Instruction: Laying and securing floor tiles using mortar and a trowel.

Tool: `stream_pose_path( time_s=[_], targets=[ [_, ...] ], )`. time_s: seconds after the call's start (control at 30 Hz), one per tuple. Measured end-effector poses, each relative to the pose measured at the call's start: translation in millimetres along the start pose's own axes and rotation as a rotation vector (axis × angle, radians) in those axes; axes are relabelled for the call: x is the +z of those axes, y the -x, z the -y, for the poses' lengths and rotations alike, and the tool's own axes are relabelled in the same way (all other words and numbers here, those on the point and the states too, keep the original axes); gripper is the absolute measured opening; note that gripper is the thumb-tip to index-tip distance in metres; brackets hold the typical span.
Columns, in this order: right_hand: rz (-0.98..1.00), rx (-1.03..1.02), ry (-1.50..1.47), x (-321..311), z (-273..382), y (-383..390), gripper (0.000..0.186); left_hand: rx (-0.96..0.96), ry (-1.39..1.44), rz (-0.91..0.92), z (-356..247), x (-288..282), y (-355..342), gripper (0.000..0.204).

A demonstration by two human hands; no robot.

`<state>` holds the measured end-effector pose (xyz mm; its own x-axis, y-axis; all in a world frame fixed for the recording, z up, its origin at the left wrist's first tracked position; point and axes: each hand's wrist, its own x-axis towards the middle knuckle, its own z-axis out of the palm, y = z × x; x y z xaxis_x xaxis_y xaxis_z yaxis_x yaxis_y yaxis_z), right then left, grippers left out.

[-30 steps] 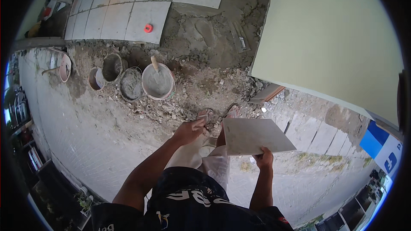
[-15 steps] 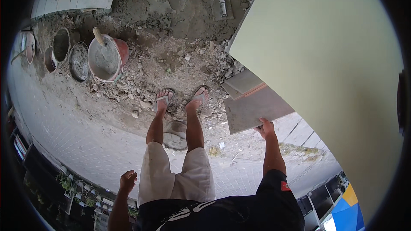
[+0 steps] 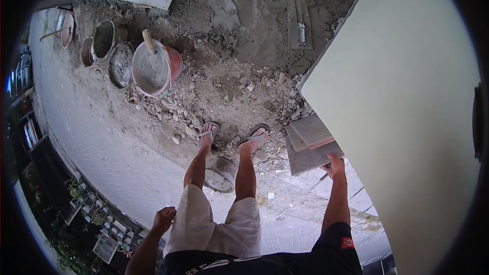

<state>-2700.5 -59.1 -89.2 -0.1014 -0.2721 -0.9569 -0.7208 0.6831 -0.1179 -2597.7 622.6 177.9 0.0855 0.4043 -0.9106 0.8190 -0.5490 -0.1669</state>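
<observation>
A flat, grey rectangular tile (image 3: 305,164) lies at the near side of a small stack of grey, reddish-edged tiles (image 3: 311,130); contact is unclear. It extends forward-left from the right hand (image 3: 333,167), which grips its near edge. The curled left hand (image 3: 164,219) and a red mortar bucket (image 3: 175,63) are left of the stack.

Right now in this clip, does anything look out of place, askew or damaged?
Yes: near the top, a shoe-shaped hollow dents the rough grey bed, left of the long flat tool. It looks odd because it resembles a footprint, possibly accidental. The tile that the right hand grips shows no clear damage.
</observation>
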Motion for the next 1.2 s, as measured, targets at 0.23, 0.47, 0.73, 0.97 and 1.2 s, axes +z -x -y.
stream_pose_path(
  time_s=[0.23,0.47,0.73,0.97,1.2],
  targets=[
    [-0.067,-0.076,-0.043,-1,9,-23,0.035,0.219,-0.368,-0.063,-32,11,-10,0.036],
    [-0.071,-0.163,0.029,37,18,9,0.063,0.191,-0.245,-0.11,-50,14,0,0.04],
    [0.018,-0.026,0.434,64,-31,112,0.049,0.321,0.086,-0.059,-87,-4,-9,0.042],
    [0.148,0.088,0.718,149,-55,229,0.041,0.415,0.179,-0.023,-132,-66,-90,0.043],
    [0.114,0.073,0.695,308,-15,345,0.048,0.605,0.268,0.011,-236,-137,-180,0.042]
  ],
)
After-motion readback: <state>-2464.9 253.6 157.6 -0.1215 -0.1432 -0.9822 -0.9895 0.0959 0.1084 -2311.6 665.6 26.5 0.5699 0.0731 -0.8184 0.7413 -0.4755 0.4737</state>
